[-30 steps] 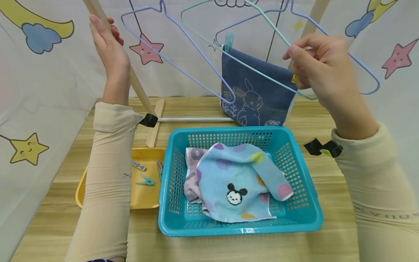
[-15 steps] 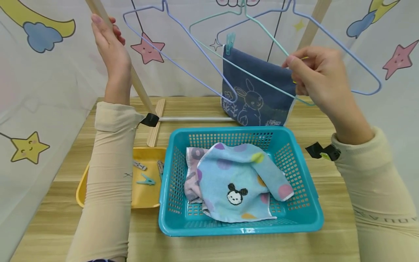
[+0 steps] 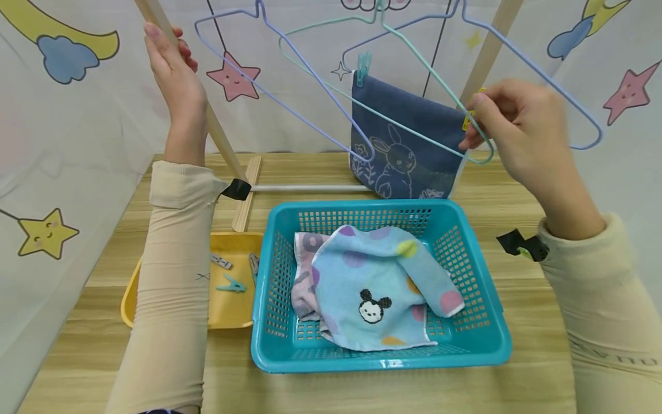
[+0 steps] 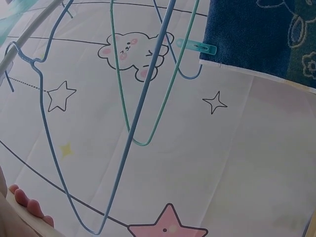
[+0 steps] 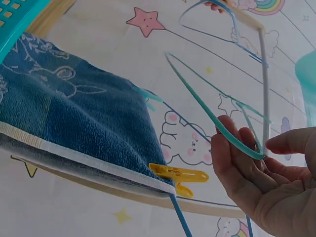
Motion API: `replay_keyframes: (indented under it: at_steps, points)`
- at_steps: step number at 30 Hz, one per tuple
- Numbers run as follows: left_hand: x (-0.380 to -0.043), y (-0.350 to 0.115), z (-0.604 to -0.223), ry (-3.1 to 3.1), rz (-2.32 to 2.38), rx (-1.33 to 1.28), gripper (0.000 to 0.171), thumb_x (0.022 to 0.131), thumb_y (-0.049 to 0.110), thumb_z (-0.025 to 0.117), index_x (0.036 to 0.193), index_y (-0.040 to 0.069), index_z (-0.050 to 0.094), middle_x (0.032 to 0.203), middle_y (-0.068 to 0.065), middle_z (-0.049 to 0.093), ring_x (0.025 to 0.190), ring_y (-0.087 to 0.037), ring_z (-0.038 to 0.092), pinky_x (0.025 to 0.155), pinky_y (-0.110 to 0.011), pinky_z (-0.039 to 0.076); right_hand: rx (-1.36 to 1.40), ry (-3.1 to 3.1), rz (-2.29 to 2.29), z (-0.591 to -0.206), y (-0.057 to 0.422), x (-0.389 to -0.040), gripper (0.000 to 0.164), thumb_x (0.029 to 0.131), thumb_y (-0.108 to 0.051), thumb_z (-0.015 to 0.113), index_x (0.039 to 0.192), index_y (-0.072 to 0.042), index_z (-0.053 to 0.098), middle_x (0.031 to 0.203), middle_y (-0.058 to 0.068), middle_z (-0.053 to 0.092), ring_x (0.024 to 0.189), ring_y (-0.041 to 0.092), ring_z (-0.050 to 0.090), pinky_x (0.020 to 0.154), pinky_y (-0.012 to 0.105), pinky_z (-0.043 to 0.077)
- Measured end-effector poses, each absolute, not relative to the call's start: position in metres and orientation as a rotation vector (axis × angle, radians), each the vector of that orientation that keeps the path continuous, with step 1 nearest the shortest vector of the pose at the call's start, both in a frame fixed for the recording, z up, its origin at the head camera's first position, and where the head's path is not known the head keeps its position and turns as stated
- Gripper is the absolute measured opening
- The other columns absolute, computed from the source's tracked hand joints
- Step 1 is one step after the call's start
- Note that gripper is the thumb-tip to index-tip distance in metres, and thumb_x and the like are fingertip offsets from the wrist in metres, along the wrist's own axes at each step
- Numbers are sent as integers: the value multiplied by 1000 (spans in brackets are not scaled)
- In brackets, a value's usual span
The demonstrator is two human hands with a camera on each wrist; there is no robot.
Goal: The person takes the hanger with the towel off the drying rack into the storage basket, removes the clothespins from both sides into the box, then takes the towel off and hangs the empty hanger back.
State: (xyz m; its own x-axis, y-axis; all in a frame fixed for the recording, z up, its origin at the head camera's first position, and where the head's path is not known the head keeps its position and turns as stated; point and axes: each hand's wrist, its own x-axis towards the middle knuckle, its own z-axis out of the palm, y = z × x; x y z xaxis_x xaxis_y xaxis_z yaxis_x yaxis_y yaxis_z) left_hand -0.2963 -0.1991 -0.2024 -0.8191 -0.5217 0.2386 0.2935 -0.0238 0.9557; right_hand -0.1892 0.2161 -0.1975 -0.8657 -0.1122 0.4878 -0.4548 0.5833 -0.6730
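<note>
My left hand (image 3: pixel 176 83) grips the slanting wooden post (image 3: pixel 222 141) of the drying rack. In the right wrist view the lower corner of a green hanger (image 5: pixel 212 116) lies between the thumb and loosely bent fingers of my right hand (image 5: pixel 276 185); no pinch shows. The same green hanger (image 3: pixel 430 70) hangs between two blue-purple ones in the head view. Behind it a dark blue towel (image 3: pixel 424 172) with a rabbit hangs from the right-hand hanger (image 3: pixel 548 77), held by a teal clothespin (image 3: pixel 364 69) and a yellow clothespin (image 5: pixel 182 174).
A teal basket (image 3: pixel 380 363) holds a light blue spotted towel (image 3: pixel 341 287) and a pink one (image 3: pixel 305 293). Left of it a yellow tray (image 3: pixel 227 313), partly behind my left sleeve, holds several clothespins. The left blue-purple hanger (image 3: pixel 331 98) hangs bare. A printed curtain stands behind.
My right hand has let go of the green hanger's side and moved slightly right and down. The hanger has shifted and turned a little. My left hand stays on the post.
</note>
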Motion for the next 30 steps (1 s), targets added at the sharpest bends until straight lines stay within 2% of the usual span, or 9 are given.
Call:
replay_keyframes:
  at_steps: [4, 9, 15, 16, 19, 22, 25, 27, 30]
  points:
    - [-297, -200, -201, -1691, -1911, 256, 36, 112, 30, 13, 110, 22, 48, 89, 6, 39, 81, -5, 39, 74, -9, 36, 379, -2443, 1068, -197, 221, -186, 28, 104, -20, 55, 103, 4, 69, 70, -26, 61, 62, -13, 63, 60, 4, 48]
    - [-297, -201, -201, -1673, -1935, 252, 36, 112, 31, 14, 110, 22, 48, 88, 6, 38, 80, -6, 38, 73, -10, 36, 305, -2377, 921, -194, 228, -184, 31, 103, -23, 55, 107, 4, 70, 73, -35, 54, 66, -17, 56, 66, 1, 43]
    - [-297, -202, -202, -1671, -1942, 263, 36, 112, 32, 14, 109, 23, 48, 88, 6, 38, 80, -6, 38, 74, -10, 36, 183, -2249, 650, -189, 240, -187, 41, 103, -31, 54, 113, 5, 69, 97, 15, 74, 74, -26, 37, 72, 4, 32]
    - [-297, -202, -202, -1670, -1944, 264, 36, 112, 32, 14, 109, 23, 48, 89, 6, 38, 80, -6, 38, 74, -10, 36, 164, -2238, 606, -188, 242, -188, 42, 104, -33, 53, 114, 5, 69, 104, 25, 72, 78, -21, 44, 75, 6, 31]
    - [-297, -202, -203, -1665, -1946, 259, 35, 112, 31, 14, 109, 23, 48, 89, 6, 38, 81, -6, 38, 74, -10, 36, 150, -2202, 514, -187, 249, -193, 45, 104, -35, 50, 114, 5, 68, 109, 28, 68, 94, 9, 62, 91, 16, 35]
    - [-297, -203, -203, -1661, -1945, 250, 35, 112, 31, 14, 109, 22, 48, 88, 6, 38, 80, -6, 38, 74, -10, 36, 131, -2239, 472, -185, 254, -194, 43, 105, -33, 50, 121, 5, 65, 115, 29, 65, 109, 45, 59, 102, 30, 35]
    - [-298, -204, -203, -1658, -1947, 250, 35, 112, 31, 14, 109, 22, 48, 88, 6, 38, 80, -6, 38, 74, -10, 36, 81, -2348, 502, -184, 256, -194, 40, 104, -30, 53, 127, 2, 64, 116, 28, 67, 94, 14, 61, 89, 16, 35]
    - [-298, -205, -203, -1650, -1953, 255, 35, 112, 32, 15, 108, 22, 49, 87, 5, 38, 80, -6, 38, 73, -10, 36, 54, -2433, 545, -184, 257, -193, 39, 104, -28, 54, 129, 1, 63, 115, 27, 68, 80, -6, 50, 75, 7, 31]
    - [-298, -206, -202, -1638, -1961, 260, 35, 112, 32, 15, 107, 22, 49, 87, 5, 39, 79, -6, 38, 73, -11, 36, 54, -2460, 640, -188, 256, -194, 37, 104, -26, 54, 124, 3, 66, 89, 2, 67, 66, -13, 35, 61, 3, 28]
